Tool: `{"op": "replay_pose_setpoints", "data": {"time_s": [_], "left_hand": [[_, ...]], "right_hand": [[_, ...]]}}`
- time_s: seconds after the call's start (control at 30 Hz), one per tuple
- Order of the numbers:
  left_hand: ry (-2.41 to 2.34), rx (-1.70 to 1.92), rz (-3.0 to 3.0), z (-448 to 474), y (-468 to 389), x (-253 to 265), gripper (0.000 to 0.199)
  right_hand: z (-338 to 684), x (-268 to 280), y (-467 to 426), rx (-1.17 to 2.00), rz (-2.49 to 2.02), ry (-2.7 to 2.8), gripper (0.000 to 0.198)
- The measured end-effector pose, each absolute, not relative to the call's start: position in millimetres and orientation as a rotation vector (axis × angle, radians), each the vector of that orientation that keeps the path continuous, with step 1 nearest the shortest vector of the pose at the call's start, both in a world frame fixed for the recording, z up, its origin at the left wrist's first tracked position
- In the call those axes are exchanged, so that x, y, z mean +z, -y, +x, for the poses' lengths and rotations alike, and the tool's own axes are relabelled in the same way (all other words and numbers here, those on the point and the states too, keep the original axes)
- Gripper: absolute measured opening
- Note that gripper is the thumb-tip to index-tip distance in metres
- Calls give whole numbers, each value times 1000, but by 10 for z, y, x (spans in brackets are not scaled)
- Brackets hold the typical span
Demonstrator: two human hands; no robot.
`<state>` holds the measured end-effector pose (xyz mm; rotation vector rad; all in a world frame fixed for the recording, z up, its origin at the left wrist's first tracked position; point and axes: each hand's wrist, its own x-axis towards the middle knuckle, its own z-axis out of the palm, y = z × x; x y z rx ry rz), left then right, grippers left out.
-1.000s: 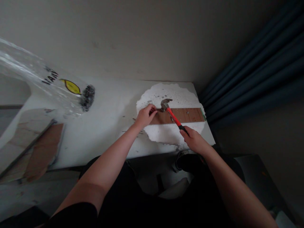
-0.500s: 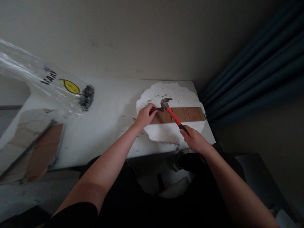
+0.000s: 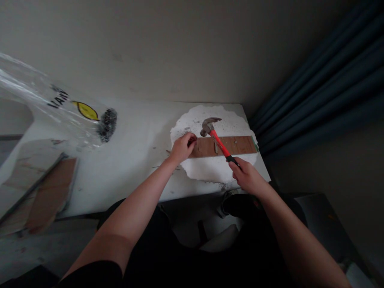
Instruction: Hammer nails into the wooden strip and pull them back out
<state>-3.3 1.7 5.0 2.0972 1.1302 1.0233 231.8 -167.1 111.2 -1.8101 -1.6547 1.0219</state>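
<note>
Raised slightly since half a second ago, away from the left grip (image 3: 181, 149): a red-and-black claw hammer (image 3: 221, 145), now tilted, apparently just above a narrow brown board (image 3: 241, 146), with metal head toward the upper left and no contact visible between the two. Wrapped firmly around the black lower end of the handle, over the near side of a ragged white sheet (image 3: 210, 170): the right grip (image 3: 248, 176). Placed at the board's left end, with thumb and fingertips nearly together: the left grip, impossible to tell from this angle whether holding anything small. Laid flat beneath the board on a pale tabletop (image 3: 135, 168): the white sheet. As for handling, probably heaviest at the steel head, lighter along the handle, rigid throughout and hardly fragile; likely to twist or dip if pinched loosely. Best held low on the dark section, perhaps rubbery and less slippery than the red shaft, with the thumb wrapped round. Judged stiff and fairly light: the board, possibly prone to chipping along its edges, best steadied flat near either end, with fingertips well clear of the hammer head.
</note>
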Motion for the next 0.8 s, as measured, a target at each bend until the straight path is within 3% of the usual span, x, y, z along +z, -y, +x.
{"op": "replay_pose_setpoints", "data": {"time_s": [0.4,0.8], "left_hand": [[-1141,1100,2044,-17,3,19,33],[-1157,1107,2059,-11,5,36,35]], "right_hand": [[2209,1332,1716,1012,-1804,1747,32],[2170,1352,1724,1023,-1814,1803,27]]}}
